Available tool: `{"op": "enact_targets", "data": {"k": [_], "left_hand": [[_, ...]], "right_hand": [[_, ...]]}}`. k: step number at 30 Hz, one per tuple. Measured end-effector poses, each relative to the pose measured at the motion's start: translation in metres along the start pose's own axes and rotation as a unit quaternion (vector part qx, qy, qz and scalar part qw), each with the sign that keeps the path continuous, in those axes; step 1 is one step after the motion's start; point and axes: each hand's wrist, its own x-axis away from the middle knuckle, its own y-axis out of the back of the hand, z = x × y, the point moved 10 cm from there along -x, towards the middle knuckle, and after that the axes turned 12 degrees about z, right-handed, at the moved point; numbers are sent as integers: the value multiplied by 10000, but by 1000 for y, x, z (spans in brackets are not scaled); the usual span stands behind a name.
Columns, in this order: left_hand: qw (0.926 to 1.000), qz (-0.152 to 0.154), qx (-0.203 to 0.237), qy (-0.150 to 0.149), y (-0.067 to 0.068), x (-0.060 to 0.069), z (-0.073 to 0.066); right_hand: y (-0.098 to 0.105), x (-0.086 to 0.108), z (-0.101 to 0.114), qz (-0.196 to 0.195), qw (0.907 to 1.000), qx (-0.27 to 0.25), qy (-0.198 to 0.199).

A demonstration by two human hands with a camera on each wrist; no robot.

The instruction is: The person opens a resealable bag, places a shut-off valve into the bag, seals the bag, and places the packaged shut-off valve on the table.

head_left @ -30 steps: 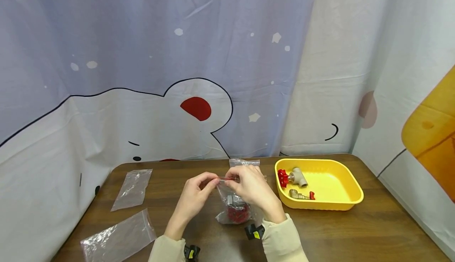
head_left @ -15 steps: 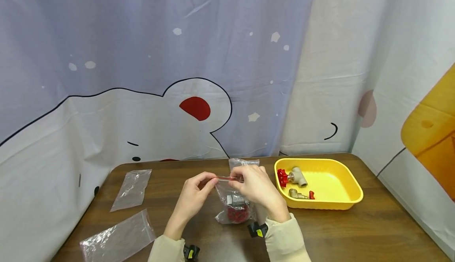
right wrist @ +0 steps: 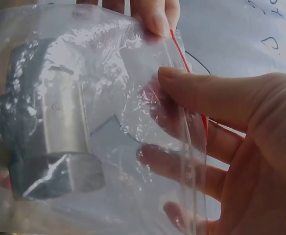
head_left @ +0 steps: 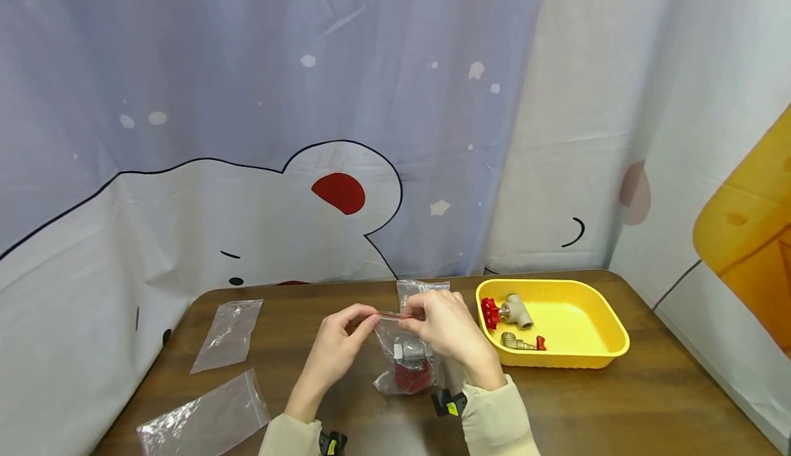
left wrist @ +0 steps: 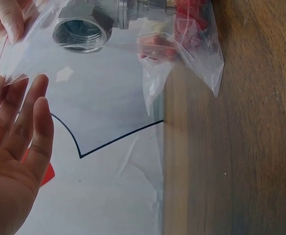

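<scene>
A clear zip bag (head_left: pixel 384 338) with a red line along its top edge hangs between my hands over the middle of the table. Inside it is a grey metal valve (head_left: pixel 413 351) with a red handwheel (head_left: pixel 413 378) at the bottom. My left hand (head_left: pixel 334 349) pinches the left corner of the bag's mouth between thumb and index finger. Near the other corner, my right hand (head_left: pixel 450 329) pinches the zip strip (right wrist: pixel 187 61). In the right wrist view, the thumb lies over the bag and the other fingers behind it. The valve's threaded opening (left wrist: pixel 82 35) faces the left wrist camera.
Two flat clear zip bags, a far one (head_left: pixel 228 336) and a near one (head_left: pixel 207 415), lie at the left. Another clear bag (head_left: pixel 425 285) shows behind my right hand. A yellow tray (head_left: pixel 618 346) at the right holds a larger red-handled valve (head_left: pixel 516 310) and a smaller brass one (head_left: pixel 519 342).
The right hand's fingers have slid slightly right along the bag's mouth, baring more of the red line. My left hand keeps its pinch. The whole view shifts down slightly.
</scene>
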Motion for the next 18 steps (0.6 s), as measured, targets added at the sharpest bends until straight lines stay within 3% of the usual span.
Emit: {"op": "enact_targets", "data": {"k": [10,18], "left_hand": [[10000,-16,-4,-67,0,1,-2],[10000,-30,-19,-33,1,3,-1]], "right_hand": [[4,5,-4,146,9997,148,-155],[5,6,3,-68,9994,193,284]]}}
